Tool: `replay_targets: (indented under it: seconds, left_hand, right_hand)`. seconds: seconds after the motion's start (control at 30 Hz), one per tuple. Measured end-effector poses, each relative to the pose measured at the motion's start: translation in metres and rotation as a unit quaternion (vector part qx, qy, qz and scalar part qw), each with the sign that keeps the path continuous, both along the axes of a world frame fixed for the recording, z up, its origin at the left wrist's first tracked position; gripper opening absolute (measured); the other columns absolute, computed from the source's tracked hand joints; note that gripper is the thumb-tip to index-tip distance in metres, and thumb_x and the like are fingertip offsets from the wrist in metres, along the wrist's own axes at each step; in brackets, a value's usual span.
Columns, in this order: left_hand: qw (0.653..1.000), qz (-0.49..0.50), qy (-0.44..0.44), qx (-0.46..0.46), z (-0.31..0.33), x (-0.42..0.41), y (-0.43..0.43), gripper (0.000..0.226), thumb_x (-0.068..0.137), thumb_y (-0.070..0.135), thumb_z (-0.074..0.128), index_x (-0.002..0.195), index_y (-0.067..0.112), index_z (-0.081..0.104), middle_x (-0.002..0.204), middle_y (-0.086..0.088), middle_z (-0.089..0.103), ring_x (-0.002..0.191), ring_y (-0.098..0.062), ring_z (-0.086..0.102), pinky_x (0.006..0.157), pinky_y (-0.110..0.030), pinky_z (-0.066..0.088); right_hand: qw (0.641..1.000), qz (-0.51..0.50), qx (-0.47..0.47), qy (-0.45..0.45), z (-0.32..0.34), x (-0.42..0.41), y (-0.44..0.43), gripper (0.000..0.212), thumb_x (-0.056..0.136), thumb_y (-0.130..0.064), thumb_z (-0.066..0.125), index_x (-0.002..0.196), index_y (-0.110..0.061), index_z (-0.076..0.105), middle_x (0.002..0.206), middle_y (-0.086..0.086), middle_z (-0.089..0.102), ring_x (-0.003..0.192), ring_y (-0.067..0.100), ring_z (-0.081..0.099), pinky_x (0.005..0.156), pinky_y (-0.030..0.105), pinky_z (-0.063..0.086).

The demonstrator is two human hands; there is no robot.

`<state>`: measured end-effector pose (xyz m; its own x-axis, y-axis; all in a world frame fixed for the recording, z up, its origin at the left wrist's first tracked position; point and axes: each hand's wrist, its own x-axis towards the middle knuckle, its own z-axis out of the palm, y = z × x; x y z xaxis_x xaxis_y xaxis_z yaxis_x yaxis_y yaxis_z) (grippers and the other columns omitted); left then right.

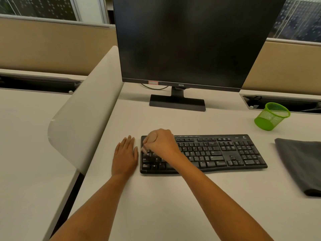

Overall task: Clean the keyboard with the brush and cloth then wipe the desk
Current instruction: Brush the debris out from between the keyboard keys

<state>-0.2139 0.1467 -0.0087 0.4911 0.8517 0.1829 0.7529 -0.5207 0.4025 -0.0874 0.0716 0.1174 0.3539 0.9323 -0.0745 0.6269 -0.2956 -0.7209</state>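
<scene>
Two hands engaged; brushing step, I judge. Best done with short light strokes along key gaps, board braced. Left hand (125, 153) flat on the pale desk (156, 202), fingers straight, just beside the left edge of the black plastic keyboard (217, 153). Right hand (160, 141) curled in a fist over the leftmost keys, gripping a small pale brush (144, 150), blurred. Folded dark grey cloth (302, 164) lies far right on desk, untouched.

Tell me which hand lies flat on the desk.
The left hand, palm down beside the black keyboard. The right hand is curled over the keys, gripping a small pale brush.
</scene>
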Motion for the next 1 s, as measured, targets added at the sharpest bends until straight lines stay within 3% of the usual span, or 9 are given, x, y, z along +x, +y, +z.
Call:
replay_targets:
  seconds: [0.1,0.2,0.43,0.57,0.67,0.73,0.87,1.0]
  left_hand:
    - [1.0,0.002,-0.009,-0.002,0.002,0.001,0.0,0.047,0.1,0.026,0.033,0.144,0.012,0.032,0.152,-0.005,0.028,0.142,-0.018,0.02,0.115,-0.031,0.008]
    - [1.0,0.003,-0.01,-0.007,0.002,0.0,0.0,0.047,0.1,0.027,0.031,0.145,0.013,0.03,0.153,-0.004,0.027,0.142,-0.017,0.018,0.115,-0.029,0.006]
    - [1.0,0.003,-0.008,-0.009,0.0,0.001,0.001,0.047,0.1,0.026,0.032,0.145,0.012,0.031,0.153,-0.005,0.026,0.142,-0.018,0.018,0.115,-0.03,0.007]
    - [1.0,0.0,-0.012,-0.007,0.0,0.0,0.001,0.046,0.1,0.025,0.034,0.144,0.011,0.033,0.152,-0.006,0.029,0.142,-0.019,0.02,0.115,-0.032,0.008]
    - [1.0,-0.001,-0.011,-0.005,0.001,0.0,0.001,0.046,0.1,0.025,0.033,0.144,0.011,0.033,0.152,-0.006,0.029,0.142,-0.019,0.02,0.115,-0.032,0.009]
    - [1.0,0.0,-0.011,-0.01,0.001,0.0,0.001,0.047,0.1,0.025,0.033,0.145,0.012,0.032,0.153,-0.005,0.027,0.142,-0.018,0.018,0.115,-0.031,0.007]
    - [1.0,0.0,-0.011,-0.004,0.001,0.0,0.001,0.046,0.1,0.025,0.034,0.145,0.012,0.032,0.152,-0.005,0.028,0.142,-0.019,0.018,0.115,-0.031,0.007]
    - [1.0,-0.001,0.013,0.005,0.0,0.001,0.001,0.046,0.101,0.026,0.032,0.144,0.011,0.031,0.152,-0.006,0.027,0.142,-0.02,0.018,0.115,-0.032,0.008]
  right_hand:
    - [0.996,-0.07,0.046,0.043,0.001,0.002,0.008,0.013,0.077,-0.005,0.064,0.081,-0.009,0.075,0.084,-0.004,0.072,0.06,-0.009,0.056,0.06,-0.001,0.04]
    - [0.996,-0.08,0.041,0.029,-0.009,-0.008,0.011,0.013,0.08,-0.006,0.062,0.082,-0.01,0.075,0.089,-0.004,0.072,0.074,0.0,0.058,0.078,0.017,0.05]
    - [0.998,-0.002,-0.065,-0.006,-0.017,-0.024,-0.008,0.015,0.073,-0.008,0.06,0.075,-0.001,0.073,0.082,0.007,0.073,0.079,0.021,0.067,0.073,0.036,0.057]
    - [0.998,-0.051,-0.007,0.042,-0.008,-0.016,-0.014,0.017,0.077,-0.005,0.059,0.077,-0.009,0.076,0.078,-0.009,0.07,0.061,0.0,0.058,0.061,0.014,0.051]
    - [0.998,-0.037,0.026,0.044,-0.007,-0.018,-0.023,0.02,0.083,-0.007,0.056,0.084,-0.009,0.076,0.089,-0.005,0.073,0.069,0.001,0.058,0.061,0.005,0.044]
    - [1.0,0.004,-0.001,0.024,-0.011,-0.021,-0.029,0.021,0.083,-0.008,0.056,0.086,-0.011,0.076,0.089,-0.001,0.074,0.071,0.004,0.059,0.06,0.004,0.043]
    - [0.996,0.062,-0.053,0.036,-0.012,-0.017,-0.036,0.016,0.076,-0.009,0.066,0.083,-0.017,0.077,0.085,-0.002,0.074,0.08,0.008,0.066,0.075,0.019,0.054]
    - [0.994,0.082,0.03,0.06,-0.009,-0.012,-0.044,0.008,0.079,-0.015,0.071,0.083,-0.018,0.077,0.078,-0.006,0.073,0.068,-0.001,0.061,0.065,0.009,0.044]
